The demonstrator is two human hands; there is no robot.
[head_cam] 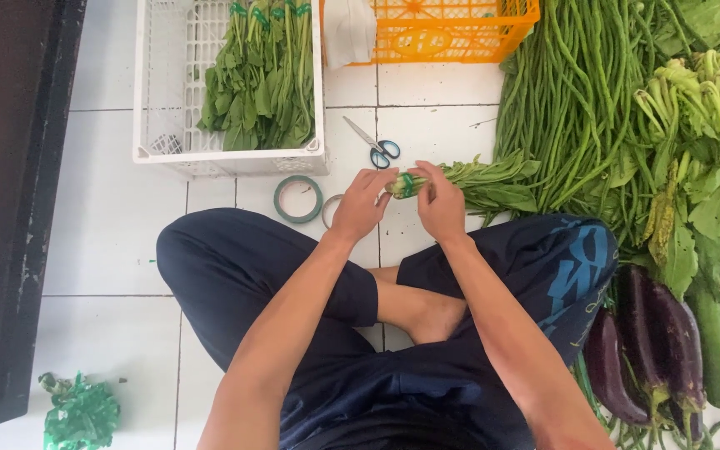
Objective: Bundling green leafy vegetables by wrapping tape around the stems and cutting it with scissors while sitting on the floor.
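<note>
I sit cross-legged on a white tiled floor. My left hand (pixel 362 202) and my right hand (pixel 440 202) both grip the stem end of a bunch of leafy greens (pixel 485 179), held level above my knees. A band of green tape (pixel 407 182) wraps the stems between my fingers. The leaves point right. A roll of green tape (pixel 297 198) lies on the floor just left of my left hand, with a second, paler roll (pixel 327 210) partly hidden behind that hand.
A white crate (pixel 168 125) holds tied bunches of greens (pixel 264 75). Scissors with blue-green handles (pixel 374 144) lie ahead. An orange crate (pixel 435 37) stands beyond. Long beans (pixel 577 100), leafy greens (pixel 710 150) and purple eggplants (pixel 652 350) are piled at right. A dark wall (pixel 2 208) runs along the left.
</note>
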